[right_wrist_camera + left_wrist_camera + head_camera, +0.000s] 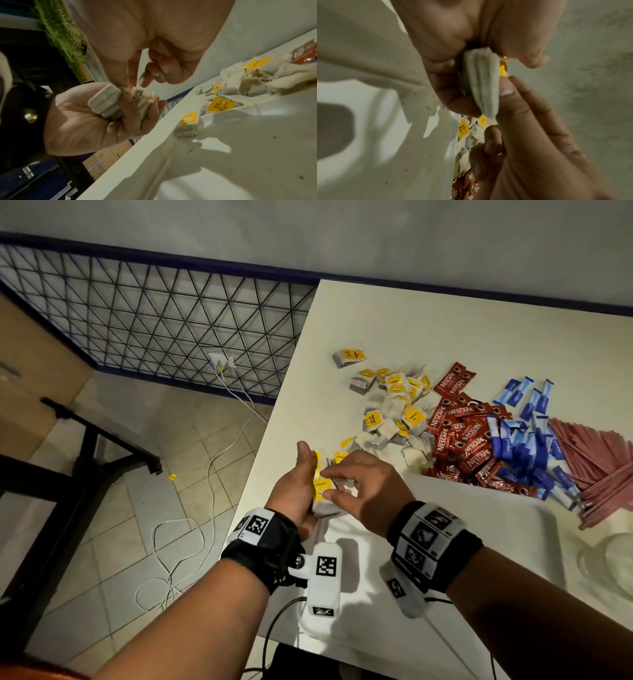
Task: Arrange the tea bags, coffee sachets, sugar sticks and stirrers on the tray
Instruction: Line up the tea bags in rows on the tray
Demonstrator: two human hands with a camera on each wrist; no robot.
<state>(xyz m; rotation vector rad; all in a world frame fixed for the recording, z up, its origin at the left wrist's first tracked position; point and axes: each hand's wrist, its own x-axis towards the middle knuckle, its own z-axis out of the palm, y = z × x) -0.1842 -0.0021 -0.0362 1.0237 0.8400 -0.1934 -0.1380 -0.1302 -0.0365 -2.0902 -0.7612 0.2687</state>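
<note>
The left hand (297, 492) grips a tea-bag stack (323, 497); the right hand (368, 491), pinching its top, should square the tags before setting it on the tray (534, 546) at 4 o'clock.

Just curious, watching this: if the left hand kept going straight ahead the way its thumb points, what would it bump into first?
Probably the loose tea bags heaped on the table. The left hand, gripping a stack of tea bags, points up the table toward that heap. Depth is hard to judge.

Two hands: left hand (297, 491), right hand (370, 491). One white tray (534, 546). Tea bags (394, 405), Nescafe sachets (469, 440), blue sugar sticks (527, 440), pink stirrers (596, 467): heaps overlap, cannot count.
</note>
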